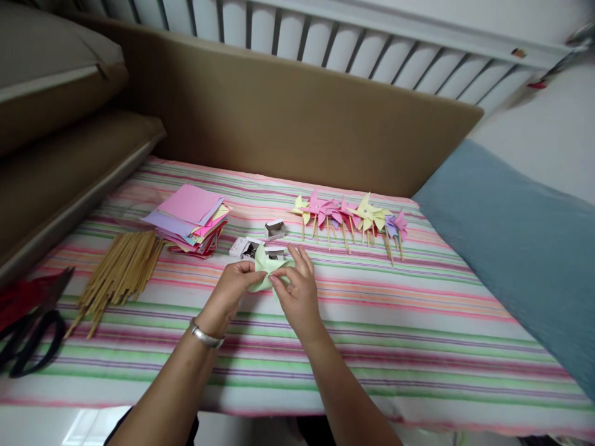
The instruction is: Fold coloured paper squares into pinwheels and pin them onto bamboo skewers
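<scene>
A light green paper pinwheel is held up between my two hands, its corners folded in toward the middle. My left hand, with a silver bangle at the wrist, grips its left side between thumb and fingers. At its centre, the thumb and index finger of my right hand pinch the paper, the other fingers raised. Whether a pin sits in that pinch is too small to tell. Just behind the paper lies an open white box with small dark metal pieces inside. A smaller white box stands beyond it.
Square coloured papers are stacked left of the boxes, near a bundle of thin wooden sticks. Black-handled scissors lie at far left. Finished pinwheels on sticks lie at the right back, before a brown board.
</scene>
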`<state>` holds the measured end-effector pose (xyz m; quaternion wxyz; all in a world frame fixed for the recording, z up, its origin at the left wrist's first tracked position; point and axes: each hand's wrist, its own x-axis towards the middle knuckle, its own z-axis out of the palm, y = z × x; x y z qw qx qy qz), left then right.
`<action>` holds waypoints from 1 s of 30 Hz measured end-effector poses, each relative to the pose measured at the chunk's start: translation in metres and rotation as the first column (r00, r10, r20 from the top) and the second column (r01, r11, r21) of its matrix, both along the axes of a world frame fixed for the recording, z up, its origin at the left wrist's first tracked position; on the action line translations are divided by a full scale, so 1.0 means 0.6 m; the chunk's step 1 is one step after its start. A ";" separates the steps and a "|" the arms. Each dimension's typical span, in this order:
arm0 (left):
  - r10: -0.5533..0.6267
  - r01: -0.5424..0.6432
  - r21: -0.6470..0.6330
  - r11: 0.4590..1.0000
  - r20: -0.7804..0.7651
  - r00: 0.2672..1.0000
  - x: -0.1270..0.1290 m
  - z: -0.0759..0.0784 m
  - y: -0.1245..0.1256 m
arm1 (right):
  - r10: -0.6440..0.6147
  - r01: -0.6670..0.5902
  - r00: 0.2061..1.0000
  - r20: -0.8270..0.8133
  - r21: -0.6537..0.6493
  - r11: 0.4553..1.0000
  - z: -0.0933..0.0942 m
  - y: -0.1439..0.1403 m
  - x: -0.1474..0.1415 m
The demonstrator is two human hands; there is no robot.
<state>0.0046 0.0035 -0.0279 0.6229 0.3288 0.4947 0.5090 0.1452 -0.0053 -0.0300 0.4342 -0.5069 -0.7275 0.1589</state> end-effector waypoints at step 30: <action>-0.039 0.049 0.044 0.998 -0.203 0.979 0.001 0.001 0.002 | -0.110 0.109 0.991 -0.074 -0.023 0.994 0.012 0.006 0.005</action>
